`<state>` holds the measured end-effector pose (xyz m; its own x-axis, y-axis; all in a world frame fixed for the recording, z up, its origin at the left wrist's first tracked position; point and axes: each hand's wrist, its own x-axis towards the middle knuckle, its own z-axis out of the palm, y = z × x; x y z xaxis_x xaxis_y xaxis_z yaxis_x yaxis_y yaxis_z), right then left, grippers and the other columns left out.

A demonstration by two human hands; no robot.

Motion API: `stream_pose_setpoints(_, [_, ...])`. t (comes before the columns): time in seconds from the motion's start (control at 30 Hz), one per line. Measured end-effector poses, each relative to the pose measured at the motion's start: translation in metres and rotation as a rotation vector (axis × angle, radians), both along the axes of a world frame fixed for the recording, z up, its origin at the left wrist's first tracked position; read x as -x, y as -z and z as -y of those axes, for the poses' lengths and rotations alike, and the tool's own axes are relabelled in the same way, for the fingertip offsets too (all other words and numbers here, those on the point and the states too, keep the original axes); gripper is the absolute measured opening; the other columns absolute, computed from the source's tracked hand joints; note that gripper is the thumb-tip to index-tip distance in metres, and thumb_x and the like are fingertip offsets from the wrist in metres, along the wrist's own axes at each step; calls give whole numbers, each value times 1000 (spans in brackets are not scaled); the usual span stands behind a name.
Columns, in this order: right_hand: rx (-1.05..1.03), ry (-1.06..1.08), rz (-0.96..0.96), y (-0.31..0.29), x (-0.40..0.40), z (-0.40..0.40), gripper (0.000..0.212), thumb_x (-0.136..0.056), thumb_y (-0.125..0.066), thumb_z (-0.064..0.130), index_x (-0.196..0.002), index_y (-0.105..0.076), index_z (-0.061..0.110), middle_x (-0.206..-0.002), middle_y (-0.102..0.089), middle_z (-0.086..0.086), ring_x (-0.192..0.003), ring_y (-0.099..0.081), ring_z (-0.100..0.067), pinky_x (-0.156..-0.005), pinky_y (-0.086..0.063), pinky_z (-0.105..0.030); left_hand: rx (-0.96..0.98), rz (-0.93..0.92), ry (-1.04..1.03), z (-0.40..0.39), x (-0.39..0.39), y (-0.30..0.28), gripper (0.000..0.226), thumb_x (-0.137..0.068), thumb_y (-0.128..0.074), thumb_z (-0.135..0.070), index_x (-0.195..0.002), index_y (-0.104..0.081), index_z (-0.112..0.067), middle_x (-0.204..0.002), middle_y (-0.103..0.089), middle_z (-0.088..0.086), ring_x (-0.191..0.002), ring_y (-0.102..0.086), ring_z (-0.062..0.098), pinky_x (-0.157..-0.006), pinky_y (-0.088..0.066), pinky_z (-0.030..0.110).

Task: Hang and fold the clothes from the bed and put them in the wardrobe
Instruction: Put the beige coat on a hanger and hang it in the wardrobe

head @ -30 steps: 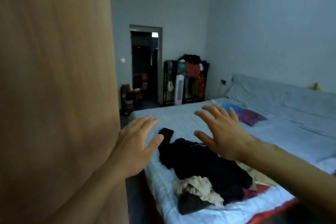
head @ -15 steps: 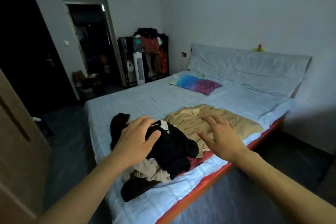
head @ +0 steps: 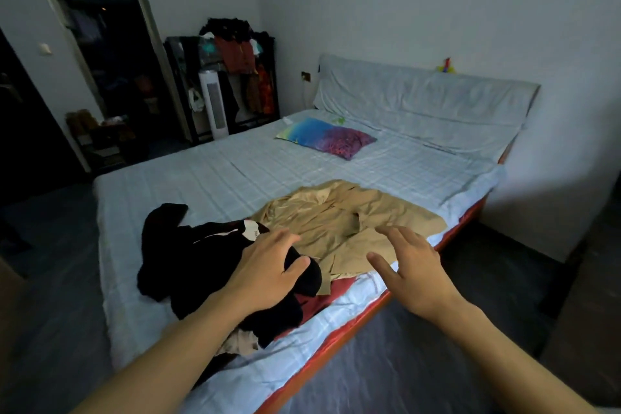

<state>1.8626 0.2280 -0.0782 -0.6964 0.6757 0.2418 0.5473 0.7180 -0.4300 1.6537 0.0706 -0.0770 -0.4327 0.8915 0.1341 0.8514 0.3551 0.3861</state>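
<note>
A pile of clothes lies at the near corner of the bed (head: 235, 171): a black garment (head: 188, 255) on the left, a tan shirt (head: 339, 218) spread out on the right, a red piece (head: 322, 297) and a pale crumpled piece (head: 240, 343) under them. My left hand (head: 265, 270) hovers over the black garment with relaxed fingers and holds nothing. My right hand (head: 413, 265) is spread above the tan shirt's near edge, also empty.
A colourful pillow (head: 324, 138) lies near the padded headboard (head: 423, 101). A clothes rack (head: 235, 77) with a white tower fan (head: 213, 104) stands beyond the bed, beside an open doorway (head: 100, 44). Dark floor runs along the bed's red edge (head: 366, 312).
My view has swung away from the wooden wardrobe door to the bed. Both hands have come down closer to the clothes pile, left over black, right over tan.
</note>
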Motion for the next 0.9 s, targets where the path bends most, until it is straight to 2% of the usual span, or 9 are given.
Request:
stream_pose_setpoints(0.13, [-55,16,57,9,19,-44,52,-96,-51,51,-142,-45,27,-145,-47,4,-134,-42,-22,-108,-32,-43,-42,50,52,-56,30,23,47,-98,-49,-49,-138,-49,-25,-144,-45,-8,-136,-37,16,-110,-30,35])
stream_pose_setpoints(0.3, [-76,30,177,17,54,-96,56,-92,-46,57,-140,-45,29,-144,-47,5,-133,-42,-21,-111,-30,-42,-74,199,10,-109,83,48,43,-95,-56,-44,-133,-52,-24,-141,-47,-5,-137,-37,17,-112,-33,40])
stream_pose_setpoints(0.43, [-65,21,217,35,86,-134,53,-94,-52,52,-142,-43,31,-145,-45,7,-136,-39,-18,-113,-30,-41,-65,248,11,-146,126,64,60,-85,-42,-65,-130,-54,-27,-135,-52,-5,-132,-43,18,-109,-37,43])
stream_pose_setpoints(0.53, [-10,18,239,49,106,-157,54,-94,-55,50,-143,-42,31,-145,-45,7,-135,-40,-18,-112,-31,-41,-18,284,-10,-169,144,74,61,-86,-41,-65,-133,-52,-27,-138,-51,-4,-132,-41,17,-109,-37,41])
stream_pose_setpoints(0.67, [26,4,224,59,128,-199,54,-94,-57,47,-143,-44,29,-144,-47,4,-132,-43,-20,-108,-34,-40,26,328,-29,-201,159,88,71,-82,-36,-73,-133,-52,-27,-134,-54,-7,-126,-47,15,-104,-41,39])
stream_pose_setpoints(0.77, [52,15,151,61,144,-241,52,-94,-60,41,-141,-47,24,-140,-49,2,-128,-46,-22,-104,-34,-37,67,376,-71,-236,165,100,66,-82,-43,-68,-131,-54,-26,-131,-57,-4,-122,-51,16,-103,-43,38])
stream_pose_setpoints(0.9, [87,-72,94,75,170,-300,52,-90,-57,43,-136,-51,20,-131,-56,-5,-120,-53,-29,-101,-43,-48,93,416,-98,-297,159,114,68,-76,-40,-68,-128,-55,-27,-124,-62,-5,-116,-56,15,-101,-45,38])
